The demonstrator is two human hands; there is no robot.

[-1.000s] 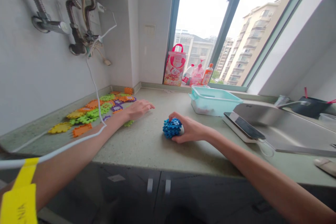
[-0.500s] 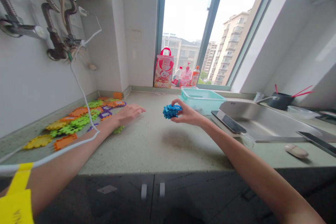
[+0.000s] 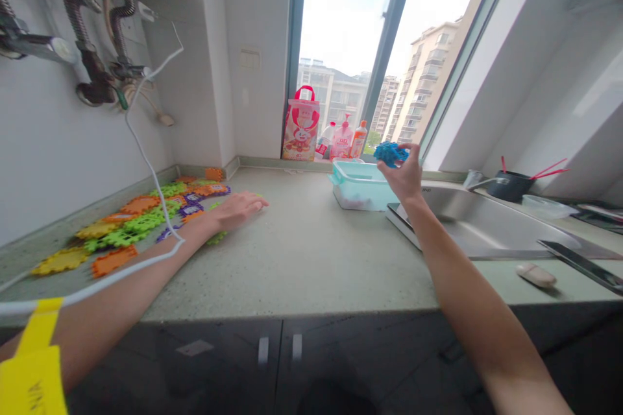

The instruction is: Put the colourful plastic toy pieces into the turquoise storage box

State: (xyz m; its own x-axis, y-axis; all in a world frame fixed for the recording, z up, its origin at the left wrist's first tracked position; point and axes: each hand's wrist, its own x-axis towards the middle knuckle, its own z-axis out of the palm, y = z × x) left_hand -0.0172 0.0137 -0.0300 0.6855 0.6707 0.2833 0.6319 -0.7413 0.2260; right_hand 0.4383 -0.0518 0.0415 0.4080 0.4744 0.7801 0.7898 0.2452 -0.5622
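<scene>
Raised above the right part of a teal plastic box (image 3: 357, 188), my right hand (image 3: 406, 175) pinches a stack of blue jagged-edged plastic pieces (image 3: 388, 153). My left hand (image 3: 238, 209) lies low over the counter, palm down with its fingers stretched out. A green jagged piece (image 3: 215, 238) shows beneath its wrist, and a bit of green peeks out behind its fingers. Orange pieces (image 3: 114, 260), yellow pieces (image 3: 61, 260), more green pieces (image 3: 146, 228) and purple pieces (image 3: 191, 209) are spread flat to the left. Something pinkish shows dimly through the box wall.
A steel sink (image 3: 487, 227) is on the right, with a phone (image 3: 403, 215) at its left edge, partly behind my right forearm. A beige mouse-shaped object (image 3: 536, 275) lies in front. A white cable (image 3: 146, 155) hangs across the left. Bottles (image 3: 342, 141) stand on the windowsill.
My right hand has carried the blue pieces up and to the right, from over the counter to above the teal box. My left hand has stayed nearly in place.
</scene>
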